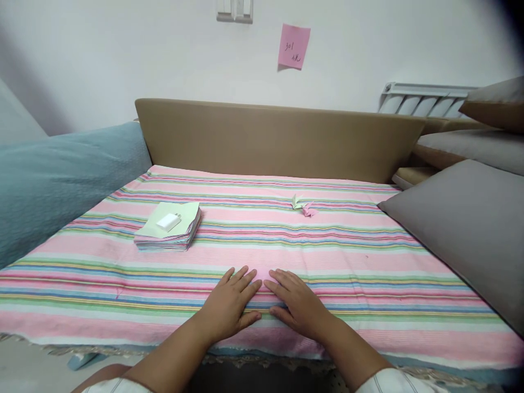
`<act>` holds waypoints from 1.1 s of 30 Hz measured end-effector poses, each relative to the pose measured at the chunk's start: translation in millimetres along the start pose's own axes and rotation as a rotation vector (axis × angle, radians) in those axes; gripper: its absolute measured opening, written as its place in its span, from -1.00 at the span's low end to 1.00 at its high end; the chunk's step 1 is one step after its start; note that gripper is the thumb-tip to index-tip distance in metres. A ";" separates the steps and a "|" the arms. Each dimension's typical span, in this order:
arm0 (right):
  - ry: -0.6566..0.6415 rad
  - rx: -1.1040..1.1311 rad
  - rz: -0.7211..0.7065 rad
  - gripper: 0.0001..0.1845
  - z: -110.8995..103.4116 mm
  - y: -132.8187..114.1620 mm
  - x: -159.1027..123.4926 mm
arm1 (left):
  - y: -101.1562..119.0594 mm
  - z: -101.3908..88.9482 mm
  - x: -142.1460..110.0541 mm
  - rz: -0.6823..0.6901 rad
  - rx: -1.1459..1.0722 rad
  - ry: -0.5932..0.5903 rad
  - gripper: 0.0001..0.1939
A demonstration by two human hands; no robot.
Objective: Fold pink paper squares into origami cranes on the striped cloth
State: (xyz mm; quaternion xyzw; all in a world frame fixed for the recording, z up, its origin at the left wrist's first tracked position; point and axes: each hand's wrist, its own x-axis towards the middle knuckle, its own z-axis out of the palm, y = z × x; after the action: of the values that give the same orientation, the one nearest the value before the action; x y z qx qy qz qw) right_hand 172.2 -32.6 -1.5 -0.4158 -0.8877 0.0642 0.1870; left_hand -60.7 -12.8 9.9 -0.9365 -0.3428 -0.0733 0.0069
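We rest left hand (231, 305), right hand (301, 305) flat over striped cloth (254, 245), grip spread, empty; charger (168, 221) likely stops paper stack (185, 221) shifting.

The left hand (229, 305) and right hand (302, 304) rest palm-down on striped cloth (368, 262); a paper stack (164, 241) supports a white charger (168, 221).

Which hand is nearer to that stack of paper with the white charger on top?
The left hand: it lies to the right of the stack of paper and closer to the camera; the right hand lies farther right, past the left.
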 end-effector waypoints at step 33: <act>0.101 0.153 0.040 -0.57 -1.1 20.4 5.0 | 6.1 -7.3 2.0 0.013 -0.009 -0.020 -0.40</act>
State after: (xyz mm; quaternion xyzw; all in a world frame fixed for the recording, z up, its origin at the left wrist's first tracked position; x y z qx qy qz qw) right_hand 184.3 -15.6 -4.6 -0.4207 -0.8611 0.1145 0.2615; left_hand -56.2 -16.6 17.6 -0.9394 -0.3365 -0.0655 0.0000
